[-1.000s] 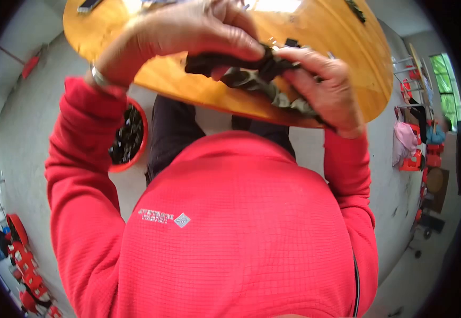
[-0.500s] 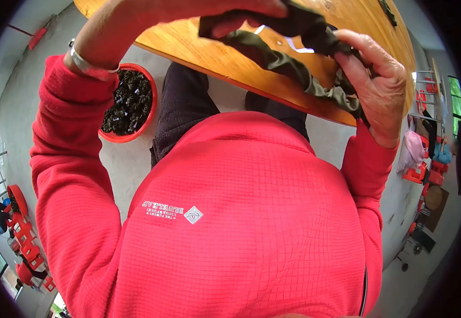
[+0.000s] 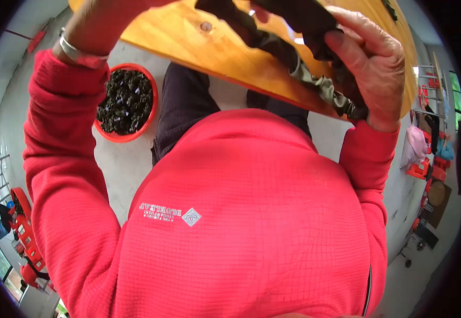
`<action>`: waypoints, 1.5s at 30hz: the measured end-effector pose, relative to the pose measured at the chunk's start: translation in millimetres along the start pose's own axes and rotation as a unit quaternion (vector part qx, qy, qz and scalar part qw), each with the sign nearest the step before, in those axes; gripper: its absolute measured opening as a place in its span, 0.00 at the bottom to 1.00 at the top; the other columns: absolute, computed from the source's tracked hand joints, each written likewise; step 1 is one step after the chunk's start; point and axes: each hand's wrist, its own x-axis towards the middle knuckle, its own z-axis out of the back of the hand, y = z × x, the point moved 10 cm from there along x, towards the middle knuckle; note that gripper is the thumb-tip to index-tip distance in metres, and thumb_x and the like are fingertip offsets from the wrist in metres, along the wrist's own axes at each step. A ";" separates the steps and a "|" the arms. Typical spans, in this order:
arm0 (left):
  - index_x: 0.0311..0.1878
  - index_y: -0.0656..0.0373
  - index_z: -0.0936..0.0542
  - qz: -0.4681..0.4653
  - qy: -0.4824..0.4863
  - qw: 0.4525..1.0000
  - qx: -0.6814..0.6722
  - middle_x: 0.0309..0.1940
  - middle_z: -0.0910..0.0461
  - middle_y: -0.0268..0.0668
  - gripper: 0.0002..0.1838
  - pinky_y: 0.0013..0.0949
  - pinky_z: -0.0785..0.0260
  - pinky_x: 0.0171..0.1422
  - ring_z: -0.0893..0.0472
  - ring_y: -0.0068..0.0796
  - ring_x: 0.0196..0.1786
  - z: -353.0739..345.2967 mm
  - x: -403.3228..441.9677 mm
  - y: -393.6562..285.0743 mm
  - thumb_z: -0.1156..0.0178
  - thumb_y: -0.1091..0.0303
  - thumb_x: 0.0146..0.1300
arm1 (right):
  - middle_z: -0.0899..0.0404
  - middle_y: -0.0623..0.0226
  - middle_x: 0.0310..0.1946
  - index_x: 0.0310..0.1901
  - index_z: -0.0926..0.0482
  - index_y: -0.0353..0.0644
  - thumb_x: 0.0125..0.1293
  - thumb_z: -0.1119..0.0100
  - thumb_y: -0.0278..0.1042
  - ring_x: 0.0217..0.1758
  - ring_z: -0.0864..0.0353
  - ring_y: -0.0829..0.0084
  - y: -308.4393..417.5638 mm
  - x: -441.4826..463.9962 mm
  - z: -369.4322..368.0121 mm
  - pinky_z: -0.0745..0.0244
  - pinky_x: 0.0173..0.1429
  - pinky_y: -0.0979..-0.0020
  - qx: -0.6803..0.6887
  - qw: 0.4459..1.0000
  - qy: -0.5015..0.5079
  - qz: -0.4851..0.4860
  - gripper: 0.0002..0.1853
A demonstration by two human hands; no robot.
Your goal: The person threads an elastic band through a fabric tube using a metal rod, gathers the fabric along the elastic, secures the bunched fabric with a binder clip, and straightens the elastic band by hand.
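Observation:
A dark olive-green gathered fabric band (image 3: 278,47), loop-shaped, is stretched above the table's near edge and runs out of the top of the view. My right hand (image 3: 376,66) is closed on its right end, thumb and fingers pinching the cloth. Most of my left hand (image 3: 260,14) is cut off by the top edge; a fingertip shows inside the loop, against the band. The far part of the loop is out of view.
The wooden table (image 3: 188,40) curves across the top. A red basin (image 3: 155,100) full of dark gathered pieces with small pale bits stands on the floor to the left. Red stools (image 3: 26,233) and a person (image 3: 0,228) are at far left; a pink cloth (image 3: 416,146) hangs at right.
My left hand has moved up, mostly out of view, taking its side of the fabric band along. My right hand keeps its hold in nearly the same spot.

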 end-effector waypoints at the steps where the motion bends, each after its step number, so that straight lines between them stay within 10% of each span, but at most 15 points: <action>1: 0.40 0.69 0.20 -0.004 0.030 0.999 -0.042 0.28 0.19 0.40 0.10 0.21 0.29 0.32 0.21 0.22 0.27 5.9 0.2 12.9 0.40 0.72 0.59 | 0.18 0.68 0.32 0.52 0.24 0.35 0.60 0.40 0.24 0.30 0.24 0.85 -2.7 0.5 9.4 0.31 0.36 0.84 -0.016 1.000 -0.007 -0.008 0.16; 4: 0.44 0.67 0.21 0.070 0.009 0.996 0.059 0.28 0.19 0.39 0.13 0.23 0.28 0.33 0.21 0.23 0.26 5.5 -10.0 22.4 0.35 0.75 0.56 | 0.21 0.74 0.25 0.41 0.20 0.35 0.56 0.39 0.20 0.28 0.26 0.88 -0.6 2.1 7.6 0.31 0.32 0.84 0.003 0.999 0.035 -0.032 0.10; 9: 0.35 0.64 0.20 -0.141 0.067 0.956 0.249 0.22 0.25 0.26 0.03 0.17 0.35 0.28 0.28 0.10 0.25 -21.5 -3.5 -8.9 0.38 0.77 0.57 | 0.23 0.76 0.23 0.40 0.21 0.35 0.56 0.40 0.22 0.26 0.28 0.89 -0.8 -2.2 -6.1 0.32 0.31 0.84 -0.008 0.997 0.078 0.007 0.09; 13: 0.37 0.64 0.20 0.042 0.070 0.984 0.155 0.20 0.24 0.28 0.04 0.16 0.38 0.21 0.29 0.09 0.19 -34.0 3.6 19.7 0.40 0.77 0.59 | 0.26 0.64 0.21 0.40 0.21 0.38 0.55 0.39 0.25 0.22 0.29 0.80 12.3 0.1 -25.2 0.31 0.30 0.76 -0.069 0.990 0.085 0.090 0.09; 25: 0.42 0.68 0.24 0.024 0.037 0.998 0.049 0.31 0.20 0.39 0.16 0.25 0.26 0.41 0.19 0.25 0.32 -16.6 0.8 22.7 0.46 0.62 0.60 | 0.23 0.73 0.26 0.40 0.20 0.34 0.57 0.44 0.23 0.27 0.27 0.86 -12.5 -3.2 -5.8 0.31 0.33 0.83 0.072 0.994 0.065 -0.047 0.09; 29: 0.41 0.65 0.21 0.057 0.056 0.997 -0.016 0.25 0.20 0.33 0.12 0.20 0.31 0.31 0.20 0.19 0.30 -21.8 -10.1 37.5 0.44 0.65 0.61 | 0.25 0.77 0.23 0.39 0.20 0.35 0.57 0.44 0.22 0.25 0.30 0.90 -22.5 -10.9 2.8 0.34 0.31 0.85 0.104 0.985 0.074 -0.117 0.08; 37: 0.34 0.66 0.21 -0.071 0.004 0.986 0.153 0.25 0.24 0.26 0.03 0.19 0.34 0.32 0.27 0.11 0.30 -29.1 -13.3 11.3 0.38 0.79 0.55 | 0.23 0.71 0.23 0.40 0.21 0.36 0.54 0.41 0.22 0.26 0.25 0.81 -0.7 -16.4 -11.7 0.29 0.33 0.78 -0.038 0.995 0.087 0.022 0.10; 45: 0.46 0.62 0.22 -0.176 -0.076 0.957 0.216 0.33 0.21 0.33 0.19 0.22 0.31 0.42 0.23 0.18 0.37 -35.6 -45.3 14.8 0.35 0.82 0.48 | 0.20 0.64 0.27 0.39 0.22 0.42 0.46 0.38 0.20 0.27 0.21 0.66 21.7 -42.1 -24.5 0.29 0.33 0.70 -0.184 0.968 0.081 0.147 0.15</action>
